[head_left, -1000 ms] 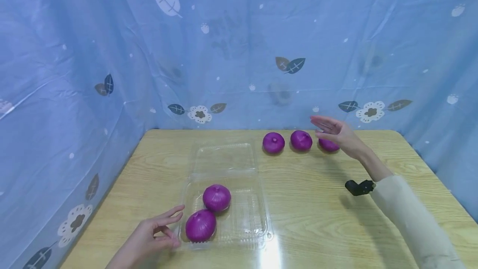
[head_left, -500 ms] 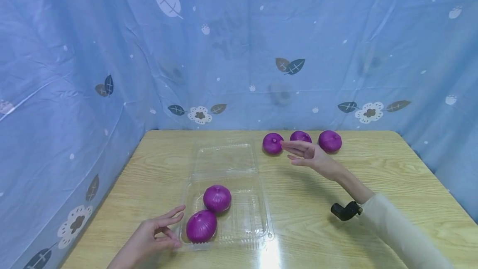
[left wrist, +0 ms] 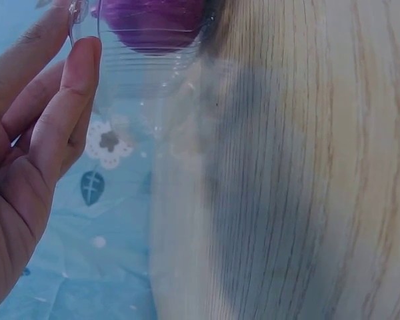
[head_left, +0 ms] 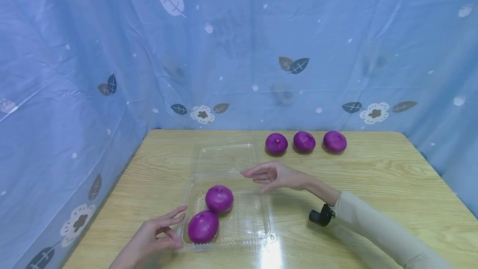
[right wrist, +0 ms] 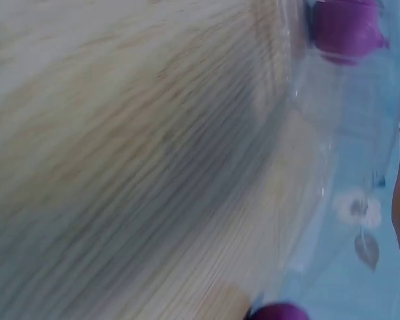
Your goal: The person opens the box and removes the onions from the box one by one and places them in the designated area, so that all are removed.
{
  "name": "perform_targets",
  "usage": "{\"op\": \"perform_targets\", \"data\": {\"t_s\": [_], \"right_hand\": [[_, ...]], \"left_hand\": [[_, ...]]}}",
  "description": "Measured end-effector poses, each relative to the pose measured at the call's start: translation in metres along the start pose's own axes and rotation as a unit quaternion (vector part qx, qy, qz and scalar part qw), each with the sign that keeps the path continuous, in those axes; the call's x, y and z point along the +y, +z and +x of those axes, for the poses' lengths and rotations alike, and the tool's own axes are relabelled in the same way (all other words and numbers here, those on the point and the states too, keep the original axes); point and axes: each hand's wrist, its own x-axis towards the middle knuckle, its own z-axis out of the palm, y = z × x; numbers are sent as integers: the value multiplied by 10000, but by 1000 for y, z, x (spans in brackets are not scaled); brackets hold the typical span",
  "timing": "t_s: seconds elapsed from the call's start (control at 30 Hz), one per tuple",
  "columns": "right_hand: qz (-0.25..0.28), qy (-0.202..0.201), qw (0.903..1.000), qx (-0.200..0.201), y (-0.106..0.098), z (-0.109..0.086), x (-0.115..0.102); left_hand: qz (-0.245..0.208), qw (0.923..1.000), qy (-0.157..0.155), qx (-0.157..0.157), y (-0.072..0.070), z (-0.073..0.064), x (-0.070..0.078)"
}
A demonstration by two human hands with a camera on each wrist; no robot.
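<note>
1. At the far left, the fingers of my left hand (head_left: 151,235) pinch the near left corner of a clear plastic container (head_left: 248,219).
2. Just beside them, inside the container, sits a purple onion (head_left: 203,226); a second onion (head_left: 219,199) sits behind it and slightly right, the two seeming to touch.
3. The container's lid (head_left: 225,157) lies open toward the back.
4. My right hand (head_left: 278,176) hovers over the container's right edge near the hinge, its fingers loosely stretched and grasping nothing.
5. Beyond it, near the back edge of the wooden counter (head_left: 381,173), three more onions stand apart in a row: left (head_left: 276,143), middle (head_left: 304,141) and right (head_left: 335,142).
6. Nearer me, a black device (head_left: 322,215) sits at the cuff of my pale right sleeve (head_left: 373,226).
</note>
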Motion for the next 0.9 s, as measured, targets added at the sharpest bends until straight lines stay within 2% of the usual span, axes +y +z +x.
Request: {"op": "perform_targets", "data": {"t_s": [0.2, 0.4, 0.7, 0.9], "right_hand": [[-41, 105, 9998, -186, 11, 31, 11], [-252, 294, 9993, 1, 23, 55, 18], [-265, 802, 9961, 272, 36, 76, 27], [-561, 1223, 9908, 129, 40, 78, 33]], "left_hand": [[-96, 9997, 224, 38, 2, -1, -2], [-216, 9997, 46, 107, 2, -2, -3], [-18, 9999, 71, 149, 1, -2, -2], [-86, 9998, 78, 162, 3, 0, -4]]}}
